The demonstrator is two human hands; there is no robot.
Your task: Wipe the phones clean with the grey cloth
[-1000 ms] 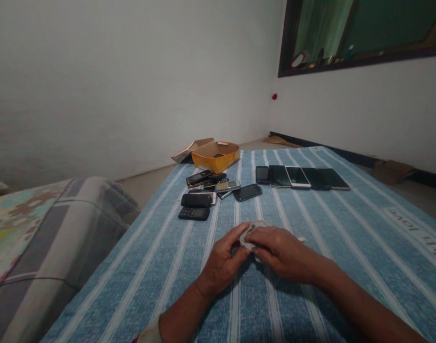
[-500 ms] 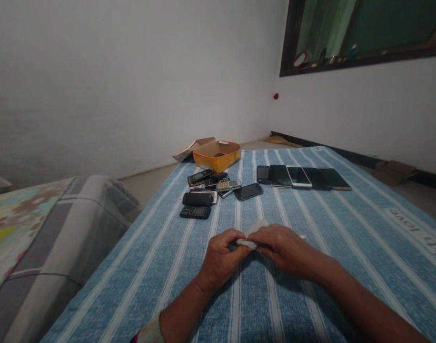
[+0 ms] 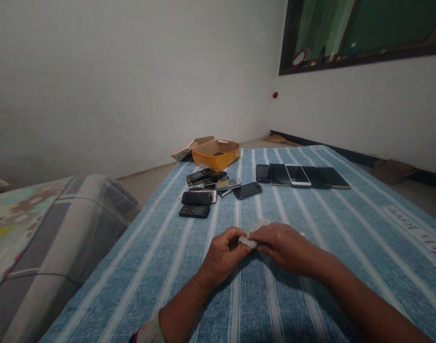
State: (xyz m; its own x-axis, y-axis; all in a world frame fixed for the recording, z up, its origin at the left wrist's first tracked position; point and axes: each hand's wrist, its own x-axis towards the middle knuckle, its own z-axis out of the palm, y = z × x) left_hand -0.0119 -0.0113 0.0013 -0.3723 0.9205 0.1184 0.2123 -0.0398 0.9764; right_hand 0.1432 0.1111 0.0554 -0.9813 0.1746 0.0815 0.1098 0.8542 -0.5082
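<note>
A crumpled white tissue [image 3: 258,225] is pinched between my two hands, low over the striped blue cloth [image 3: 161,267]. My left hand [image 3: 223,255] grips its left end between thumb and forefinger. My right hand [image 3: 280,243] is closed over the other side, covering much of it. Whether anything is wrapped inside the tissue, I cannot tell. Just past my right hand a small white bit [image 3: 302,234] shows. Beyond my hands a black keypad phone [image 3: 194,211] and a dark smartphone [image 3: 248,190] lie flat on the cloth.
A pile of several old phones [image 3: 228,184] sits ahead, with a black case [image 3: 196,198] in front. Behind it stands an orange cardboard box [image 3: 216,159], its lid open. Several smartphones [image 3: 298,175] lie in a row at right. A covered bed [image 3: 71,224] is at left.
Both hands keep hold of the tissue in nearly the same place. My left fingers have shifted slightly on it, and the view has tilted a little.
</note>
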